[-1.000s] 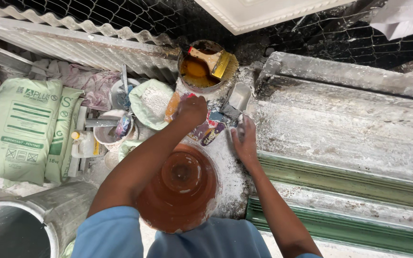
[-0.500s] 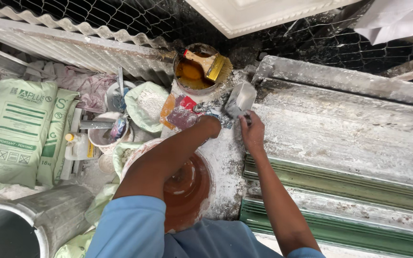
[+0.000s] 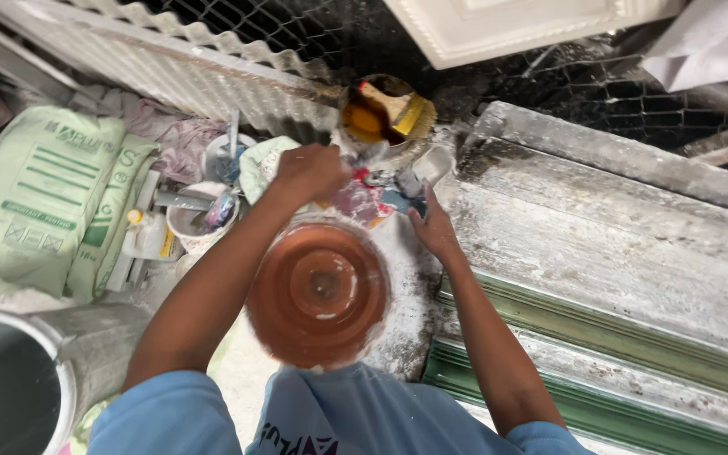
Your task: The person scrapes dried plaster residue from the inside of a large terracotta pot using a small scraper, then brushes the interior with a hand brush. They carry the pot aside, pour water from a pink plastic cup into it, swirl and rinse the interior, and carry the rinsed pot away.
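Clutter rings both of your hands at the centre of the frame. Your left hand (image 3: 312,171) is closed in a fist just above the round brown dish (image 3: 319,292), with its knuckles toward the camera; what it grips is hidden, though it sits against a paint-smeared rag or sheet (image 3: 362,204) of red, white and blue. Your right hand (image 3: 433,232) lies spread and flat, fingers open, on the white-crusted slab (image 3: 410,295) just right of the dish, holding nothing. The dish sits directly below the camera, in front of your blue shirt (image 3: 355,417), its concentric rings facing up.

Just beyond your left hand, at upper centre, stands an open tin (image 3: 378,114) of amber liquid with a yellow-handled brush (image 3: 404,108) resting across it. A small pale cup or scoop (image 3: 433,164) lies just right of the tin, near your right fingertips. Left of your left forearm are small white tubs (image 3: 198,221) with tools standing in them and a crumpled pale green bag (image 3: 256,164). Farther left lie two green printed sacks (image 3: 40,198), and a grey metal drum (image 3: 18,388) fills the lower left corner.

To the right, dusty grey boards (image 3: 617,244) run diagonally, with green-painted moulding (image 3: 600,337) along their lower edge. Corrugated sheet (image 3: 170,67) and wire mesh (image 3: 549,76) close the top of the frame, with a white moulded panel (image 3: 532,25) above them. White dust coats nearly every surface.
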Available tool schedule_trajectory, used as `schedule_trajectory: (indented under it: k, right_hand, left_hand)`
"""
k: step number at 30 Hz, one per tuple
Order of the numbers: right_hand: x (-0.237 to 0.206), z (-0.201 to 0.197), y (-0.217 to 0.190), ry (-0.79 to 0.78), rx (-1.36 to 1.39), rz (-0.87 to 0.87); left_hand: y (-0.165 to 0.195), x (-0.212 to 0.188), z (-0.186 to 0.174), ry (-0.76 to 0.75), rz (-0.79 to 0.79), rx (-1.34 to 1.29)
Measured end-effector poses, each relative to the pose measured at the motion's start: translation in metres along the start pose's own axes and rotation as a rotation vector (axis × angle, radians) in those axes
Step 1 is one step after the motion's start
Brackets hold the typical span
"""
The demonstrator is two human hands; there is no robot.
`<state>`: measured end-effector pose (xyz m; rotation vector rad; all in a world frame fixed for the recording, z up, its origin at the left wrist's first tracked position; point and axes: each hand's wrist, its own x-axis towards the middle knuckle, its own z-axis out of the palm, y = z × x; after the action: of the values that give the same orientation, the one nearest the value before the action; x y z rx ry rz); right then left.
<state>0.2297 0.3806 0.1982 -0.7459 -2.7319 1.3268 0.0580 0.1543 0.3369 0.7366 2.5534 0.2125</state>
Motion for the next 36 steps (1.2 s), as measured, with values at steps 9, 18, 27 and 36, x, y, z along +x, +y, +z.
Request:
schedule_trajectory:
  k: [9,18,27,36]
  right_hand:
    - [-0.152,0.016,0.002,-0.427,0.772,0.304]
    - [-0.227,0.075,0.043,0.117,0.755,0.384]
    - [-0.242,0.012,0.016,0.17,0.876,0.232]
    - [-0.18,-0.003,-0.112,-0.29,0.371,0.228]
  left_hand:
    - [-0.195,-0.158,0.205,0.483,-0.314,-1.419]
    - [-0.095,-0.165,0.316,0.199,-0.494,-2.302]
    - [-0.089,-0.26,0.258,-0.129,-0.432,-1.624]
    - [-0.17,-0.272,0.153,0.681,0.266,-0.743]
